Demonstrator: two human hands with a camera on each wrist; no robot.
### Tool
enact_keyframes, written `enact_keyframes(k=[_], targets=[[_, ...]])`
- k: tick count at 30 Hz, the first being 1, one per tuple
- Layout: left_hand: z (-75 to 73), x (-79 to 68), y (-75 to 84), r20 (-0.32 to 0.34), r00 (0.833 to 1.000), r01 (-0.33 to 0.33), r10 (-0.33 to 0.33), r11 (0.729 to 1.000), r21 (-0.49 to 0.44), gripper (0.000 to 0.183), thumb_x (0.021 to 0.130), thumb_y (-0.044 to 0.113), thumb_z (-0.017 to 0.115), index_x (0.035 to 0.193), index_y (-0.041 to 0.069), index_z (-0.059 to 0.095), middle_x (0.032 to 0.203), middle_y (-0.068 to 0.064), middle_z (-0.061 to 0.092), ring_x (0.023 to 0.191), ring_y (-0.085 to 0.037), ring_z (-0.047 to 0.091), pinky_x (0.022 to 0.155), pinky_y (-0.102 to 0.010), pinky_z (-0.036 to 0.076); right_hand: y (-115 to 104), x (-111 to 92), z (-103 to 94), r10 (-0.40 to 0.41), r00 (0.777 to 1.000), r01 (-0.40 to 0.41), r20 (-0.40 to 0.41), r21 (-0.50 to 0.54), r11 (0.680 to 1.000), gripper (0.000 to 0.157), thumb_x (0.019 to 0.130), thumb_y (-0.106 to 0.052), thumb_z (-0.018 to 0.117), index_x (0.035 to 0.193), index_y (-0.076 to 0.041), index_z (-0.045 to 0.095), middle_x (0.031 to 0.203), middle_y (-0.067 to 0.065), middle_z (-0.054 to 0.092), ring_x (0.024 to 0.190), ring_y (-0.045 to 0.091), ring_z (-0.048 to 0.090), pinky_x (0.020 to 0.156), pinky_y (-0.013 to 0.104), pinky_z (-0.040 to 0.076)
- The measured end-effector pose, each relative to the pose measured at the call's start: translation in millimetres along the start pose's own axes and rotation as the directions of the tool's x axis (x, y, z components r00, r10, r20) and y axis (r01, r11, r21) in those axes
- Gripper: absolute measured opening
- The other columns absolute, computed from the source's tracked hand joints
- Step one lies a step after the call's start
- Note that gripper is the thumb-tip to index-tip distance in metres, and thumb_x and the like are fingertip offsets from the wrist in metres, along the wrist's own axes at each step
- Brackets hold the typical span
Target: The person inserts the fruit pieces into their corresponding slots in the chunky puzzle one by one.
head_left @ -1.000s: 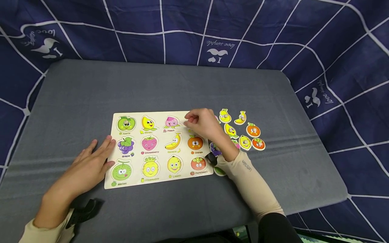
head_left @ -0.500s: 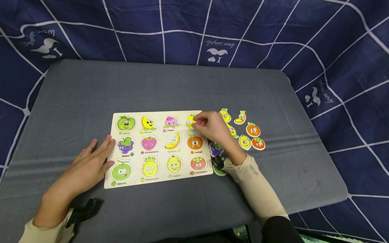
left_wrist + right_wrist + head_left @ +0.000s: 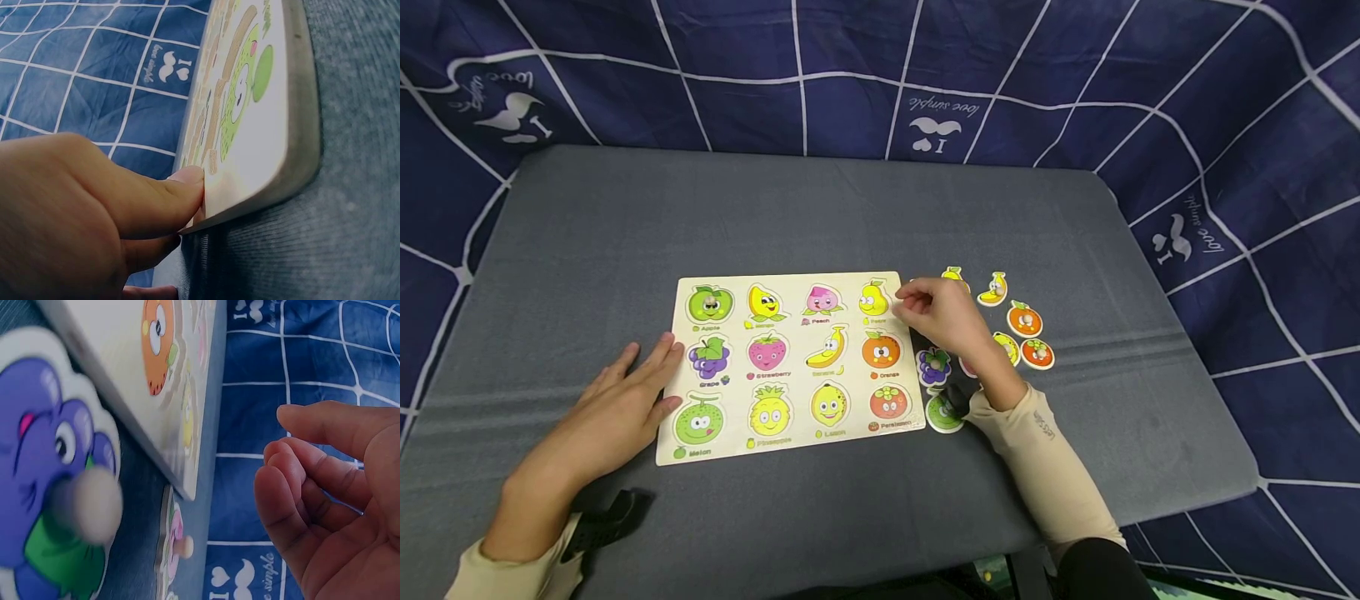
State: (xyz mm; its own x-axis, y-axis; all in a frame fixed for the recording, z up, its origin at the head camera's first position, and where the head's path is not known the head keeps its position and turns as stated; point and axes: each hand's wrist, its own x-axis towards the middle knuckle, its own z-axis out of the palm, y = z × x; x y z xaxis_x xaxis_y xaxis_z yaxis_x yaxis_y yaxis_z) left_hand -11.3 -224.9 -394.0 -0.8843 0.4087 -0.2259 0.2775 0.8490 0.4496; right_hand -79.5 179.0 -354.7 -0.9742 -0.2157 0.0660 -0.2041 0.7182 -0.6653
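Note:
A cream fruit puzzle board [image 3: 801, 446] lies on the table, with printed recesses for fruits. In its top left recess sits a green apple piece [image 3: 711, 304] with a knob. My left hand [image 3: 625, 408] rests at the board's left edge, fingers extended, thumb touching the rim in the left wrist view. Just off the board's top right corner, my right hand [image 3: 943, 315] hovers with fingers loosely bent and thumb apart, holding nothing. Below it lies a grape piece [image 3: 934, 367], its knob large in the right wrist view. The right hand and wrist partly cover other loose pieces.
Right of the board lie a banana piece [image 3: 992, 289], an orange piece [image 3: 1025, 319], a persimmon piece [image 3: 1038, 354], a partly covered lemon piece [image 3: 1009, 346] and a round green piece [image 3: 943, 414]. A blue checked cloth [image 3: 850, 83] rises behind the grey table [image 3: 760, 217].
My right hand has moved right, from over the board's top right recess to beyond its edge, uncovering the printed pear. The left hand and the board stay put.

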Motion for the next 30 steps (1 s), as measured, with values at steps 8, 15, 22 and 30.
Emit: enact_keyframes(k=[8, 15, 22, 30], targets=[[0.7, 0.2, -0.5, -0.01, 1.0, -0.008, 0.008, 1.0, 0.004, 0.069, 0.099, 0.013, 0.06, 0.153, -0.006, 0.022, 0.159, -0.028, 0.013, 0.139, -0.061, 0.007, 0.105, -0.076, 0.008, 15.2, -5.4, -6.7, -0.011, 1.0, 0.011, -0.022, -0.019, 1.0, 0.012, 0.084, -0.009, 0.077, 0.091, 0.001, 0.075, 0.073, 0.004, 0.068, 0.063, 0.014, 0.061, 0.06, 0.025, 0.05], [0.2, 1.0, -0.7, -0.007, 1.0, -0.006, 0.007, 1.0, 0.017, 0.069, 0.099, 0.014, 0.06, 0.153, -0.006, 0.022, 0.159, -0.028, 0.013, 0.139, -0.062, 0.007, 0.104, -0.076, 0.008, 32.9, -10.4, -14.9, -0.008, 1.0, 0.008, -0.026, -0.027, 1.0, 0.013, 0.083, -0.007, 0.078, 0.093, 0.001, 0.075, 0.074, 0.005, 0.067, 0.064, 0.015, 0.06, 0.06, 0.024, 0.049], [-1.0, 2.0, 0.2, -0.012, 1.0, -0.005, 0.005, 1.0, 0.02, 0.069, 0.098, 0.013, 0.061, 0.153, -0.007, 0.024, 0.159, -0.028, 0.015, 0.138, -0.062, 0.01, 0.104, -0.076, 0.01, 44.9, -14.4, -21.4, -0.028, 0.999, 0.027, -0.038, -0.014, 1.0, 0.011, 0.082, -0.005, 0.078, 0.09, 0.002, 0.075, 0.072, 0.005, 0.067, 0.062, 0.014, 0.06, 0.057, 0.018, 0.047], [-0.6, 0.9, 1.1, -0.016, 1.0, -0.004, 0.004, 1.0, 0.015, 0.069, 0.098, 0.014, 0.061, 0.153, -0.007, 0.024, 0.159, -0.028, 0.015, 0.139, -0.062, 0.009, 0.104, -0.076, 0.009, 56.3, -17.0, -28.6, 0.004, 1.0, -0.004, -0.026, 0.012, 1.0, 0.012, 0.083, -0.004, 0.077, 0.092, 0.004, 0.074, 0.073, 0.007, 0.068, 0.063, 0.015, 0.061, 0.057, 0.016, 0.047]])
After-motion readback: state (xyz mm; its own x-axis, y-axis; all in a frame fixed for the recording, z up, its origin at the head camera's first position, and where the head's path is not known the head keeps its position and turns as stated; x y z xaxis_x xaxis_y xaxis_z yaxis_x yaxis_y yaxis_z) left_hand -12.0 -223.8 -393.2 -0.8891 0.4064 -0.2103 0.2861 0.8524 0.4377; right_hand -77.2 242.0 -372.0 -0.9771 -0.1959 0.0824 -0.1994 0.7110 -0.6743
